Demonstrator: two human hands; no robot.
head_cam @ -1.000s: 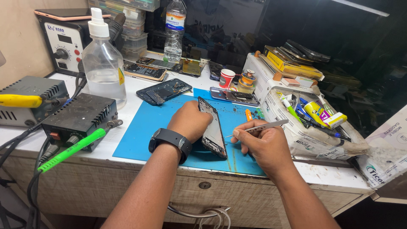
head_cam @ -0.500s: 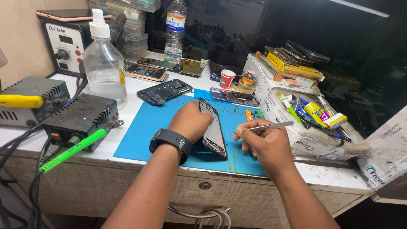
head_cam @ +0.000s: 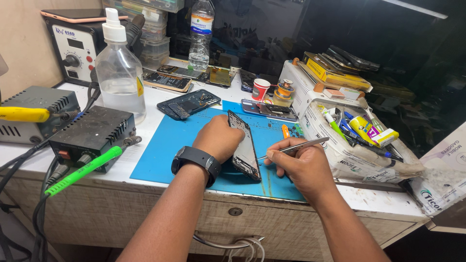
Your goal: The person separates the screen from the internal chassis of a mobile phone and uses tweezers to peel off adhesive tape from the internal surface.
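A black phone frame [head_cam: 244,145] stands tilted on its long edge over the blue work mat [head_cam: 160,150]. My left hand [head_cam: 218,138], with a dark watch on the wrist, grips the frame from the left side. My right hand [head_cam: 301,162] holds metal tweezers [head_cam: 296,147], whose tip points left and touches the frame's right face near its lower half. Both hands are over the mat's front right part, close to the bench edge.
A clear spray bottle [head_cam: 119,73], a black power unit [head_cam: 92,136] and a green-handled tool [head_cam: 82,170] sit at the left. Opened phones [head_cam: 189,103], a small red cup [head_cam: 260,90], a water bottle [head_cam: 201,34] and a white bag of tools [head_cam: 359,140] crowd the back and right.
The tweezers have dropped slightly and their tip has come to the phone frame. My left hand keeps the frame in the same tilted pose.
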